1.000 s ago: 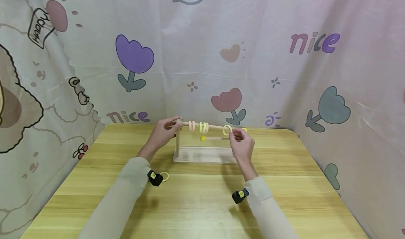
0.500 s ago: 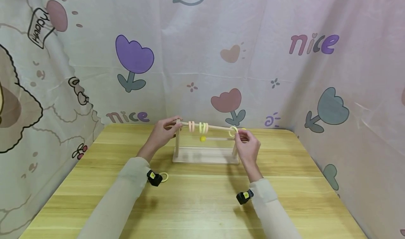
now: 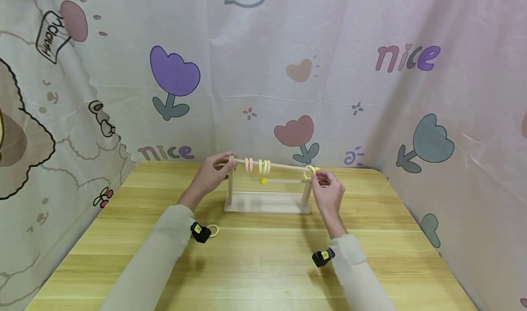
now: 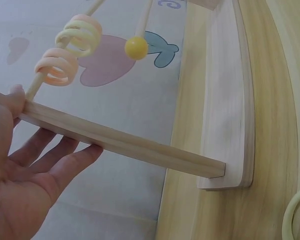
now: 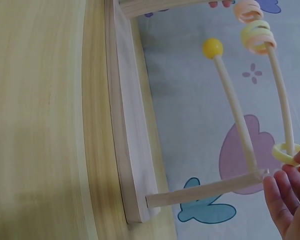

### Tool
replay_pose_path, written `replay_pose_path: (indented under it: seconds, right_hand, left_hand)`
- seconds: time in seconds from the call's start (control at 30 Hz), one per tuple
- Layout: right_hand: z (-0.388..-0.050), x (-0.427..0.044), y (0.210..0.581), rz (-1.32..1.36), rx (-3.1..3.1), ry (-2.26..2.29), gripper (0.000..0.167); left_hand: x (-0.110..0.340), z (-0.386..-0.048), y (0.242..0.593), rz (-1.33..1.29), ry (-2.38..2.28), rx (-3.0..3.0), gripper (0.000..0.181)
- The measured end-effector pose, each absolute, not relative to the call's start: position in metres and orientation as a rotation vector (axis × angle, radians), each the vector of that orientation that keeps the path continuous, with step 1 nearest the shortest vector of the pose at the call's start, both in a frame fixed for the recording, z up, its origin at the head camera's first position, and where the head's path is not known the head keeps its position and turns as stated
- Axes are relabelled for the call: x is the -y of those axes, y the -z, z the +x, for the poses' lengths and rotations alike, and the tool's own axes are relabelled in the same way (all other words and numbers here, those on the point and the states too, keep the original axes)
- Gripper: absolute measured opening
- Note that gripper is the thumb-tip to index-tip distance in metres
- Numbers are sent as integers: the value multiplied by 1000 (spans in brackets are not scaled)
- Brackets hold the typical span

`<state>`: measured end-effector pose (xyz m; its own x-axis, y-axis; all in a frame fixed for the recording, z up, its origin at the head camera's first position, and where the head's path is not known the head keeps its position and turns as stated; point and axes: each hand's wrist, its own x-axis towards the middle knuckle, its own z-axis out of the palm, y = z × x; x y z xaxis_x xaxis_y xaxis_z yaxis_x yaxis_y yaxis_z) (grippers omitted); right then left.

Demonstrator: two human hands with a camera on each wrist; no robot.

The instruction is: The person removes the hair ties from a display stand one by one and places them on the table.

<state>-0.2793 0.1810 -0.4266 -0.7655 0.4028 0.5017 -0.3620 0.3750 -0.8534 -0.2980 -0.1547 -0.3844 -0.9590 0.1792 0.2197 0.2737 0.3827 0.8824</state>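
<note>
A wooden stand [image 3: 267, 202] carries a slim top rod [image 3: 286, 166], which several peach rings [image 5: 247, 11] and yellow-green rings [image 3: 261, 166] encircle. My left hand [image 3: 209, 177] grips the top of the left post [image 4: 125, 142], where the rod meets it; the thumb lies by the joint and the fingers touch the post's other side. With thumb and fingertips, my right hand [image 3: 328, 195] pinches a pale yellow ring [image 5: 282, 156] at the rod's right end. This ring appears around the rod tip, just above the right post [image 5: 205, 191]; fingers partly cover it.
Below the top rod, a shorter stick with a yellow ball [image 3: 263, 181] juts inward from the right post. Another yellow ball [image 3: 317, 168] peeks out behind my right hand. One loose pale ring [image 3: 213, 231] lies on the wooden table [image 3: 255, 274] near my left wrist.
My right hand has slid rightward with the pale yellow ring, from short of the right post to the rod's right end. My left hand keeps its place on the left post.
</note>
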Motion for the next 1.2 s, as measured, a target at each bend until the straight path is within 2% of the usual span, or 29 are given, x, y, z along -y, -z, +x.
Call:
replay_pose_path:
  seconds: [0.37,1.2]
  right_hand:
    - [-279,-188,426,-59,1958,-1427,15]
    - [-282,-202,427,-142,1975,-1430,15]
  left_hand:
    - [154,-297,383,-417,1650,2527,39]
    - [154,-297,383,-406,1680,2522,40]
